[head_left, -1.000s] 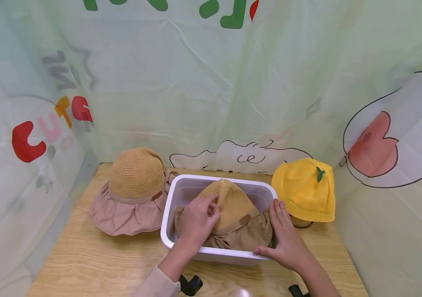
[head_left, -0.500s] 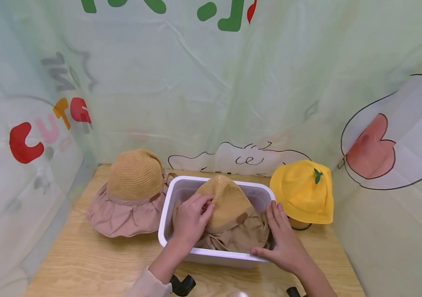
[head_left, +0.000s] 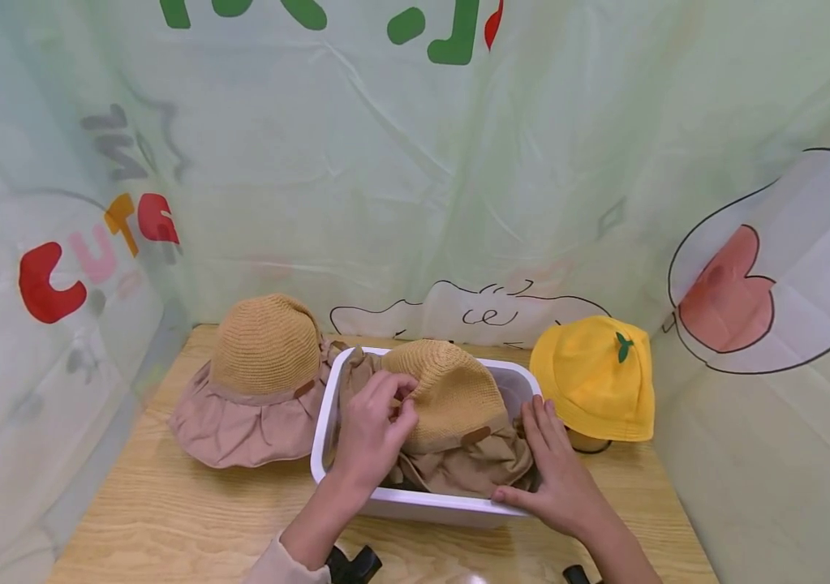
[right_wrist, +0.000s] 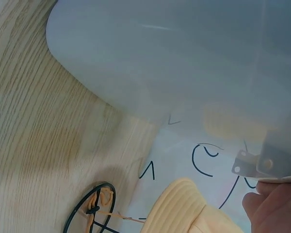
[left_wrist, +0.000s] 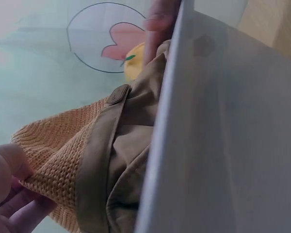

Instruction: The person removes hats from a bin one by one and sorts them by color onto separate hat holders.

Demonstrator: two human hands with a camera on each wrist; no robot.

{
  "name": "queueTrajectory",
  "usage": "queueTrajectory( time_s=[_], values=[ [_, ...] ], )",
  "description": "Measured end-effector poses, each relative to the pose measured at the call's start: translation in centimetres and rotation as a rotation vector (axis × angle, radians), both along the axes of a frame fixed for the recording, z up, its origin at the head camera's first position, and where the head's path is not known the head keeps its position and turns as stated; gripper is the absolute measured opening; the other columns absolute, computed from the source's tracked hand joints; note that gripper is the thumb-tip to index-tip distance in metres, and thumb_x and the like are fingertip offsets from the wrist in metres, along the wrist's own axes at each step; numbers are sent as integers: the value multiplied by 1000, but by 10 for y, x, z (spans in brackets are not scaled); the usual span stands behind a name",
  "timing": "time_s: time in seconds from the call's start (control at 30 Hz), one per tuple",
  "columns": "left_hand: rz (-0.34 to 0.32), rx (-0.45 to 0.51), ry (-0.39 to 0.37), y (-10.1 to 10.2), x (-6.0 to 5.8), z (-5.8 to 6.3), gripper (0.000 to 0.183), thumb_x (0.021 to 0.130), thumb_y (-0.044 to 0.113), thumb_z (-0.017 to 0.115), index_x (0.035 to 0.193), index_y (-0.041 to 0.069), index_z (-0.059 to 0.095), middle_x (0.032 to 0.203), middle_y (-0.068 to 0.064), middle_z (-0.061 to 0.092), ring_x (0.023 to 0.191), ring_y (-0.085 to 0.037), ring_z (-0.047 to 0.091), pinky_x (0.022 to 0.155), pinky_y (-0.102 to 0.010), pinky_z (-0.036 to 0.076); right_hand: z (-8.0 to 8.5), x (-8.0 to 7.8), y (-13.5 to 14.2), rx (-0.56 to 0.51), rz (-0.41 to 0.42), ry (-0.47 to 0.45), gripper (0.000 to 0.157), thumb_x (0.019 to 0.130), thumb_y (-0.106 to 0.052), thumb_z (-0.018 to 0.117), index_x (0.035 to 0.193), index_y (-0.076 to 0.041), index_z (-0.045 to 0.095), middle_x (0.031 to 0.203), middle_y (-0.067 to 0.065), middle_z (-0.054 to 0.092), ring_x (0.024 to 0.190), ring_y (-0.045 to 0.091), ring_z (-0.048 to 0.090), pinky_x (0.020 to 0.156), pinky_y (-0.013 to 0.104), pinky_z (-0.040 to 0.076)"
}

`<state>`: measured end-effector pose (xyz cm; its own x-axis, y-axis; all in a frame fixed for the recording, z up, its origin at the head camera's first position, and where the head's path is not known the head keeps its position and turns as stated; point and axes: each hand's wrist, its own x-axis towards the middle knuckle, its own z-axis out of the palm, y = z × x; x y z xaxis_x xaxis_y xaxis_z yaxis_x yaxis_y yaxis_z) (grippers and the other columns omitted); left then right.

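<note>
Left hand (head_left: pixel 372 426) round hat (head_left: pixel 454 401), right (head_left: pixel 558 464) wide on bin (head_left: pixel 432 512)

Right hand (right_wrist: pixel 277 206) set at the pale bin (right_wrist: pixel 174 58)'s edge, yellow hat (right_wrist: pixel 182 206) close by, black ring (right_wrist: pixel 93 210) spotted on tabletop (right_wrist: pixel 63 126)!

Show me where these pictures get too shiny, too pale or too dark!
Head view: white glare on the table near the bottom edge; left wrist view: the backdrop is washed out at upper left, the bin looks dim, but weave on the held hat shows; right wrist view: a faint shiny streak on the bin, and the yellow hat looks pale.
</note>
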<state>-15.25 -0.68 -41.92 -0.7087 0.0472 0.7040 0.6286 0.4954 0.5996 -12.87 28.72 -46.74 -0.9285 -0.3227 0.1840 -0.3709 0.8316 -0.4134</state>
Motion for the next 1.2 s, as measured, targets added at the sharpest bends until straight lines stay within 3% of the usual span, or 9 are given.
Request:
queueTrajectory(
  time_s=[0.1, 0.2, 0.4, 0.57, 0.7, 0.87, 1.1, 1.2],
  values=[
    [3, 6, 21, -5, 3, 8, 21, 81, -4, 62, 98, 8, 69, 93, 0, 66, 80, -10, 65, 64, -19, 55, -1, 0, 0, -24, 10, 9, 132, 67, -60, 83, 162, -15, 2, 167, 20, 5, 153, 41, 2, 123, 44, 6],
    [8, 22, 55, -12, 5, 16, 21, 82, -5, 63, 99, 7, 69, 92, -1, 66, 79, -10, 64, 64, -18, 55, -2, 0, 0, -45, 19, 11, 135, 66, -60, 85, 162, -15, 0, 166, 20, 5, 153, 40, 0, 120, 27, -4],
    [10, 81, 83, -28, 6, 35, 18, 86, -7, 63, 100, 3, 69, 92, -6, 66, 81, -14, 66, 67, -16, 56, -4, -1, 3, -29, 38, 38, 132, 66, -59, 84, 161, -10, 7, 165, 24, 7, 153, 38, -1, 117, 22, -6],
    [10, 72, 69, -44, 5, 48, 16, 87, -5, 63, 99, 4, 69, 92, -6, 66, 83, -16, 67, 69, -17, 57, -4, -3, 4, -15, 75, 80, 128, 70, -60, 81, 160, -5, 9, 163, 29, 9, 154, 33, -5, 114, 15, -10],
    [37, 74, 73, -55, 4, 56, 16, 87, -6, 63, 98, 4, 69, 93, -6, 66, 83, -15, 68, 69, -16, 56, -3, -2, 2, -10, 63, 52, 130, 70, -62, 80, 161, -8, 5, 164, 27, 7, 153, 40, -2, 115, 19, -10],
    [45, 121, 104, -66, 2, 61, 19, 85, -11, 61, 98, 0, 68, 94, -9, 65, 84, -18, 67, 69, -19, 58, 0, 0, 0, -2, 19, -9, 130, 69, -59, 83, 161, -13, 4, 166, 20, 2, 153, 40, -3, 121, 39, -2],
    [90, 154, 133, -79, -3, 66, 21, 80, -12, 59, 95, -1, 68, 90, -10, 65, 81, -19, 67, 66, -19, 58, -2, -1, 1, 0, 16, -15, 130, 68, -59, 84, 161, -10, 6, 166, 22, 2, 153, 41, -3, 120, 40, -2],
    [114, 161, 146, -85, -4, 68, 20, 79, -12, 59, 95, -2, 68, 91, -10, 66, 82, -19, 67, 65, -17, 57, -2, -1, 1, -10, 16, -18, 130, 67, -57, 85, 161, -7, 10, 166, 22, 2, 152, 42, -1, 121, 51, 3]
  ],
)
